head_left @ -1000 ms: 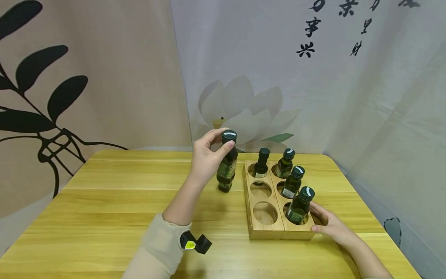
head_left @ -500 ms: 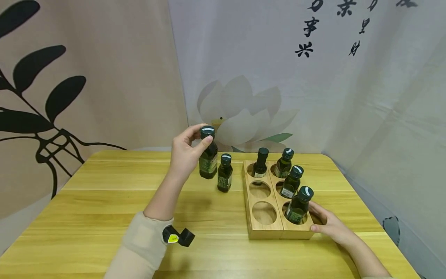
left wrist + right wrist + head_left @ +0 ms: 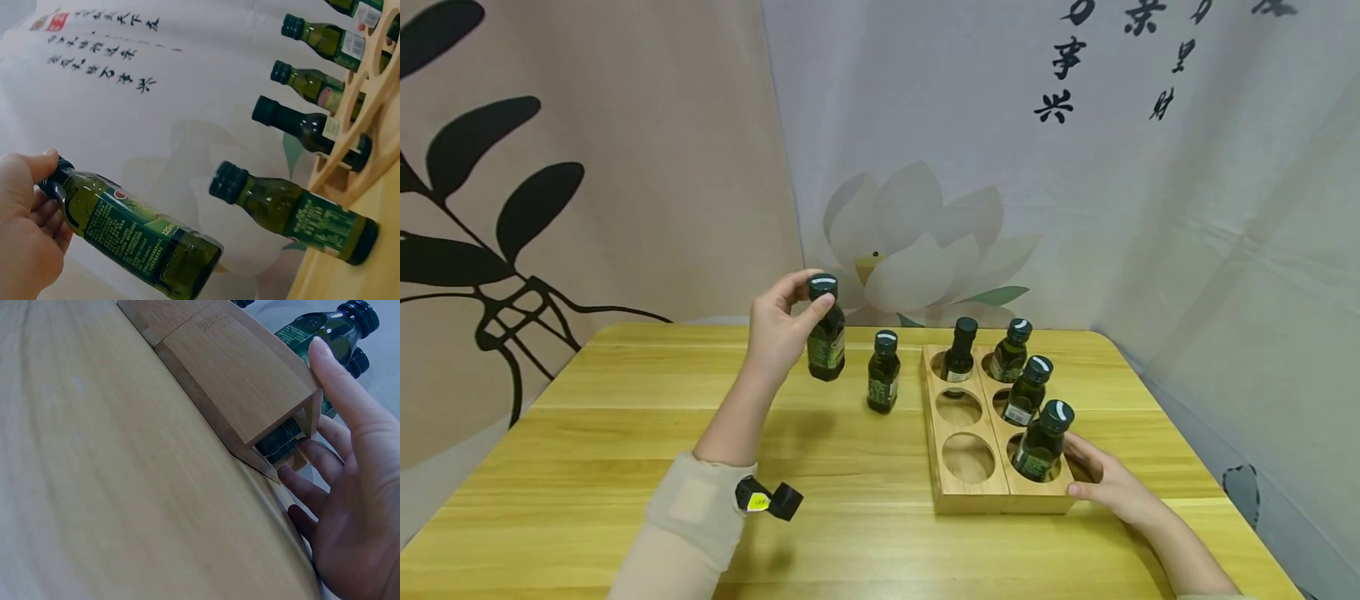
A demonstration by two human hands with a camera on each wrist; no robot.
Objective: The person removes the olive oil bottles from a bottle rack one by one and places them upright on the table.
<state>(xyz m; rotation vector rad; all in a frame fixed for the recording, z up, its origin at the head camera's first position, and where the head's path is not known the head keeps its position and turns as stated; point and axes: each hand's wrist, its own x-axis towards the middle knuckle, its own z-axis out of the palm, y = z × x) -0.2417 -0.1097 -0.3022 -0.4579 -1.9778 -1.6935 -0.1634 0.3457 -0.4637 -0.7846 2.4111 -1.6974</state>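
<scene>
Left hand holds a bottle in the air; right hand rests against the wooden rack.

The dark green bottle (image 3: 826,340) hangs upright above the far left part of the table (image 3: 587,467), pinched at its cap by the left hand (image 3: 778,333), thumb and fingers curled round the neck. A second bottle (image 3: 883,383) stands on the table just beside the rack (image 3: 970,496), which holds four more bottles. The right hand (image 3: 1108,483) lies with straight fingers touching the rack's near right corner, gripping nothing.
</scene>
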